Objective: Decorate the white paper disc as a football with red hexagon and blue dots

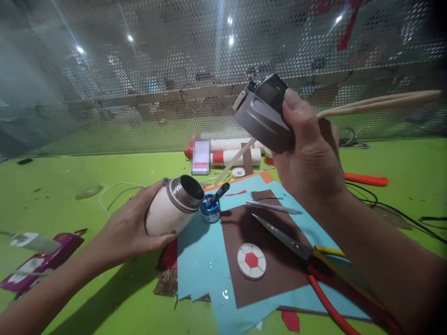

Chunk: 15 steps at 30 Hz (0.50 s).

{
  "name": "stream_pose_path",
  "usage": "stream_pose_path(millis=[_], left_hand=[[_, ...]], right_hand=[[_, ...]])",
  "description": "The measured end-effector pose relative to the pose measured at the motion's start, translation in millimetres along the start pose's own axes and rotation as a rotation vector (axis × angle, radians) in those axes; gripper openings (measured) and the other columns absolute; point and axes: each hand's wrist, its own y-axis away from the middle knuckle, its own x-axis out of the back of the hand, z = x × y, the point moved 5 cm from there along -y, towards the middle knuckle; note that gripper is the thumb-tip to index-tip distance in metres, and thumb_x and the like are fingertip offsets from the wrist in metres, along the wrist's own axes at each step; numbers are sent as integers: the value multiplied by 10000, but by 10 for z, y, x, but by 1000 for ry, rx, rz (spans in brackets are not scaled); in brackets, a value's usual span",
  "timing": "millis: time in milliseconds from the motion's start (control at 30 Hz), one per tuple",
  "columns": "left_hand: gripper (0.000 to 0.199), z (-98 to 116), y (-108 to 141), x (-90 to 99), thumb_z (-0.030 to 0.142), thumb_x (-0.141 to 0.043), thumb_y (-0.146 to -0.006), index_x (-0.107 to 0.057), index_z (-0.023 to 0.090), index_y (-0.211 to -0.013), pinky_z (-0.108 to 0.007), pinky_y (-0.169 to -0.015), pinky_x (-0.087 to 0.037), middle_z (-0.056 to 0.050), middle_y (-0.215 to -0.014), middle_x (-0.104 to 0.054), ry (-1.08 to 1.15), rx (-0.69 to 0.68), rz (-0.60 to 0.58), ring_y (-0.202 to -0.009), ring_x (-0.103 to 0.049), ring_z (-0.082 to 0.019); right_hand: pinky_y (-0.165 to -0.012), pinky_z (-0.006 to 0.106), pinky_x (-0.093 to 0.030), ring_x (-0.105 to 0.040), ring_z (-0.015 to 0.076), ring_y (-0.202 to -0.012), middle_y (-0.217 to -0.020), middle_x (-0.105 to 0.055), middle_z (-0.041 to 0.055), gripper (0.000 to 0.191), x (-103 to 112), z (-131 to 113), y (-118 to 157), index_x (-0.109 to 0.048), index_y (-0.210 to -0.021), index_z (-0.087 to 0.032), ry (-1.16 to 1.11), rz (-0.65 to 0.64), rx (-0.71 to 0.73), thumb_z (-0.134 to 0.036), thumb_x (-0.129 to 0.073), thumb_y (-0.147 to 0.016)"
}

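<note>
My left hand (136, 223) wraps round a white steel bottle (167, 216), tilted to the right with its metal mouth uncovered. Higher up on the right, my right hand (307, 149) grips a grey bottle lid (263, 114) with a dark top. A pale straw (233, 160) hangs from the lid, and a beige strap (380, 103) trails off to the right. Lid and bottle are apart. Just right of the bottle mouth stands a small blue jar (211, 210) with a black marker (220, 191) leaning in it.
Large scissors (289, 239) with red and yellow handles, a pen (272, 206) and a round red-and-white disc (251, 261) lie on brown and light-blue sheets (199, 270). White rolls (237, 158) and a phone (200, 156) are behind. A purple power strip (66, 246) sits left; cables (394, 209) run right.
</note>
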Motion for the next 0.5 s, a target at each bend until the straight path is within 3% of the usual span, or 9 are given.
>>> stream_pose_path(millis=[267,500], left_hand=[[919,0,-8,-18,486,-703,-721,-225,256,-1470,-549,-959,-505,-160,-1407,-483,-23,-35,2,-1181,-565,-394],[828,94,-37,4,447,-624,-798,-205,219,-1474,-508,-1009,-468,-134,-1428,-443,-34,2,-69,-1215,-536,-372]], right_hand=[[-904,361,-536,-619,226,-1106,-914,-655,-19,176,36,-16,-13,-703,-815,-271,57,-3,-3,-402,-601,-875],[-910,306,-523,-645,157,-924,-800,-628,-10,119,28,-16,-35,-733,-795,-215,-114,-3,21,-288,-656,-849]])
